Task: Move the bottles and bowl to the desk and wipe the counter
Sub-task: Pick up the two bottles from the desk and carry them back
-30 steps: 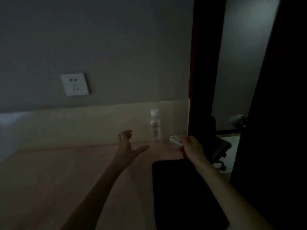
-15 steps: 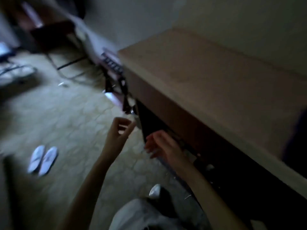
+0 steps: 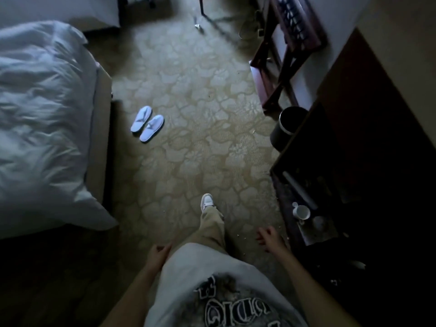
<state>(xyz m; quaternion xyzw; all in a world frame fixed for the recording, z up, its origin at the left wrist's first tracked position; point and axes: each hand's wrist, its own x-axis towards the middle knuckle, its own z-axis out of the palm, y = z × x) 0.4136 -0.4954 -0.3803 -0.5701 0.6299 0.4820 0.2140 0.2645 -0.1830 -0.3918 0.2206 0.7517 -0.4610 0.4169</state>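
I have turned from the counter to carpet (image 3: 200, 128), left hand (image 3: 158, 252) and right hand (image 3: 269, 236) loosely curled, empty, so nothing is being carried.

The person looks down at a patterned carpet (image 3: 200, 109) in dim light. Both hands hang empty at the sides: the left hand (image 3: 158, 252) loosely curled against a grey shirt (image 3: 212, 279), the right hand (image 3: 269, 237) relaxed near a dark low shelf (image 3: 304, 234) that carries a white mug (image 3: 301, 212). One white shoe (image 3: 207, 202) steps forward. A pair of white slippers (image 3: 147, 123) lies near the bed (image 3: 42, 114), and a dark bin (image 3: 286, 128) stands beside the shelf.
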